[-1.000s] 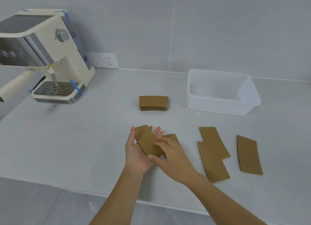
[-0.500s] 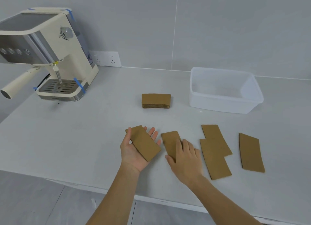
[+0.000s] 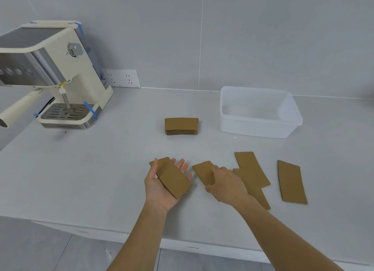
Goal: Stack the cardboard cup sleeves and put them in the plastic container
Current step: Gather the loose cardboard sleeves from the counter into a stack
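Note:
My left hand (image 3: 162,186) lies palm up over the counter with a flat brown cardboard sleeve (image 3: 172,177) resting across it, thumb curled on its edge. My right hand (image 3: 226,184) presses palm down on a second sleeve (image 3: 203,171) lying on the counter just right of the left hand. Two overlapping sleeves (image 3: 251,169) and a single sleeve (image 3: 291,181) lie farther right. A neat stack of sleeves (image 3: 181,126) sits mid-counter. The clear plastic container (image 3: 291,116) stands at the back right and looks empty.
A cream espresso machine (image 3: 60,78) stands at the back left, its portafilter handle (image 3: 18,107) sticking out toward me. A wall socket (image 3: 121,78) is behind it. The counter's front edge (image 3: 182,244) runs below my forearms.
My right hand left the sleeve held in the left hand, moved right and came down on the sleeve lying on the counter. The left hand opened flat, sleeve still on its palm.

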